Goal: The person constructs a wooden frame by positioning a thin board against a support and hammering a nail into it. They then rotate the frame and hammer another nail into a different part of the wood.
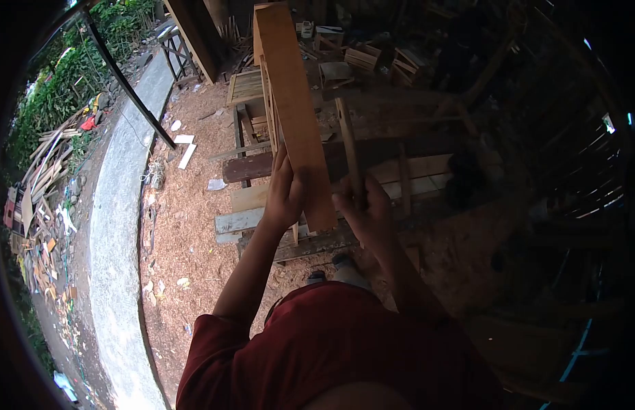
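Observation:
A tall wooden frame (299,116) stands upright in front of me, its broad plank side facing me and thin slats showing along its left. My left hand (285,196) is closed around its lower left edge. My right hand (367,212) grips the lower end of a slim wooden stick (349,147), held nearly upright just right of the frame. Whatever the right palm covers at the stick's lower end is hidden. Below both hands lies a low bench of planks (246,222).
Wood shavings (187,236) cover the ground. A concrete strip (116,232) runs along the left, with scrap wood (51,160) beyond it. A slanting dark pole (126,82) stands at upper left. Small wooden crates (362,58) lie at the back. The right side is very dark.

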